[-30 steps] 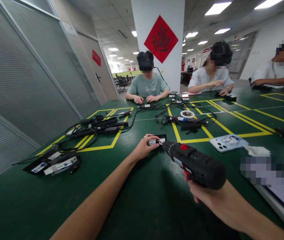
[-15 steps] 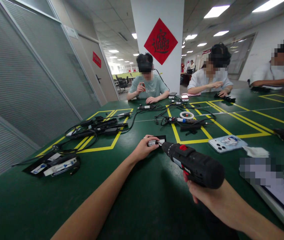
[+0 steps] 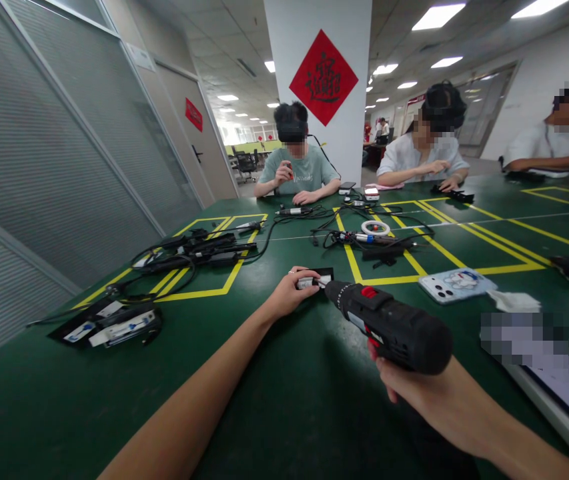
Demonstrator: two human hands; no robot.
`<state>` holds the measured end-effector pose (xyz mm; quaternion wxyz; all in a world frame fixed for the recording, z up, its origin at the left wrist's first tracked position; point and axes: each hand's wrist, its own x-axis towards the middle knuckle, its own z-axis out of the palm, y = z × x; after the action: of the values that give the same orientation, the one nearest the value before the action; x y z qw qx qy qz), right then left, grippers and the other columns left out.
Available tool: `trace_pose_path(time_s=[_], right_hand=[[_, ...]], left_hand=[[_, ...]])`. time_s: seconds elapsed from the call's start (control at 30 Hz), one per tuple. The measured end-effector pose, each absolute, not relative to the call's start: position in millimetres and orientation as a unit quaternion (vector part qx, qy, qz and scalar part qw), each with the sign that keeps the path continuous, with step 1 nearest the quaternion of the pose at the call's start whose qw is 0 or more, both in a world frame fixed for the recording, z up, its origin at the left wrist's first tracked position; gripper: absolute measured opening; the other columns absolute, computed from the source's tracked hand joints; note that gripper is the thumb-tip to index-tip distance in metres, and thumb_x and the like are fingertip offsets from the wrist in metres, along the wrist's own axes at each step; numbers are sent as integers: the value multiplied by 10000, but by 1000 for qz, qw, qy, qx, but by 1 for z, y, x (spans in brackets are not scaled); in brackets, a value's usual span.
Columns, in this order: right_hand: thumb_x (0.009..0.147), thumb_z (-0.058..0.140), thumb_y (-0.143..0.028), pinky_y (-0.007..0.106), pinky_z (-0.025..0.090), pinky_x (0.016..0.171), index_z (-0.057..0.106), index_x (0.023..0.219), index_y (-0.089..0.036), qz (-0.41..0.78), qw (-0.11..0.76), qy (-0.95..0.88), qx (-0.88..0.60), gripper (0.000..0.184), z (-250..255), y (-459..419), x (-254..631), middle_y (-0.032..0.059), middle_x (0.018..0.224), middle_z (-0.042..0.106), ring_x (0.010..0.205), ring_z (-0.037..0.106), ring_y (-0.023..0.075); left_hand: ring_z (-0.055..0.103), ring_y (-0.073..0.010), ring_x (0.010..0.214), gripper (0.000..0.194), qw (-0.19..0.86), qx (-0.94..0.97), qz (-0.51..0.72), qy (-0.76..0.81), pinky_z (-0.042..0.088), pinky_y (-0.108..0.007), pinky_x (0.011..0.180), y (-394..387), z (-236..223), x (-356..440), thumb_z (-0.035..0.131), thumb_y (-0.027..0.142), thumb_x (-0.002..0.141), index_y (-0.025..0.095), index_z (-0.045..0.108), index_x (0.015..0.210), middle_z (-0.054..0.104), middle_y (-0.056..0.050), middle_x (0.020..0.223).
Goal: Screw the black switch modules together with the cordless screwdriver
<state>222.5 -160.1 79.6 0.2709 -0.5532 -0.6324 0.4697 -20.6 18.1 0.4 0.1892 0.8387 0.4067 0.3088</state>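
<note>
My right hand (image 3: 404, 380) is wrapped round the grip of a black cordless drill (image 3: 394, 327) with red switches. Its chuck points forward and left, and a thin metal bit (image 3: 321, 284) reaches the small part by my left hand. On the table, my left hand (image 3: 289, 292) is closed round a small part with a whitish label (image 3: 307, 283). Behind that part shows a flat black piece (image 3: 326, 273); whether the two are joined, I cannot tell. My fingers hide much of the part, and the exact contact of the bit is too small to make out.
Black cables and tools (image 3: 199, 250) lie left on the green table, near black pieces with labels (image 3: 124, 327). A soldering-iron-like tool (image 3: 389, 241) lies ahead. To the right are a phone (image 3: 457, 285), a tissue (image 3: 514, 301) and a laptop-like device (image 3: 554, 400). Three people sit opposite.
The camera view has shifted slightly. Both hands, the drill and the small part keep the same arrangement.
</note>
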Motion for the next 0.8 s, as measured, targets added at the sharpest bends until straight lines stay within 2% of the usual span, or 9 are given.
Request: trace_pose_path(time_s=[0.8], right_hand=[[797,482,-246,252,394,586,570,858,-201,467,264,-627,-564,116,76,-161,224,-25,663,564,640,541,143]], left_hand=[[544,-238,1049,291,180,840,315,404,449,-473,901,17,0,-20,556,321,855,159,570,1096,560,-91,1172]])
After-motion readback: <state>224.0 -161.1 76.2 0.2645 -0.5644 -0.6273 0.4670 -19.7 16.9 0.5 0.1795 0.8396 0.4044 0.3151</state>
